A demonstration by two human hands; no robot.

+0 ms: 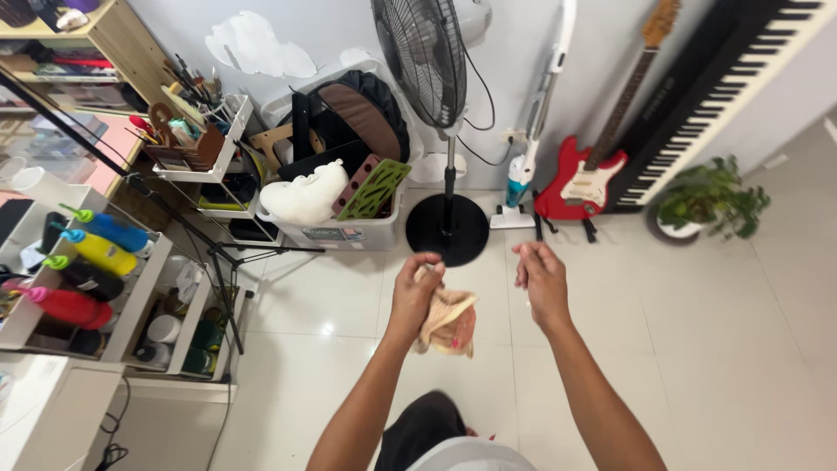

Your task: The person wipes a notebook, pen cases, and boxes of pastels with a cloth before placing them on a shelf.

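My left hand is raised in front of me over the tiled floor, closed on a crumpled pale cloth with pink patches that hangs below the fist. My right hand is held up a short way to the right of it, fingers curled in with fingertips pinched together; I cannot make out anything between them. The two hands are apart, with a gap between them. The black base of a standing fan lies on the floor just beyond both hands.
A white rack with coloured squeeze bottles stands at the left, a black tripod beside it. A clear bin of odds and ends, a stick vacuum, a red electric guitar, a leaning keyboard and a potted plant line the far wall.
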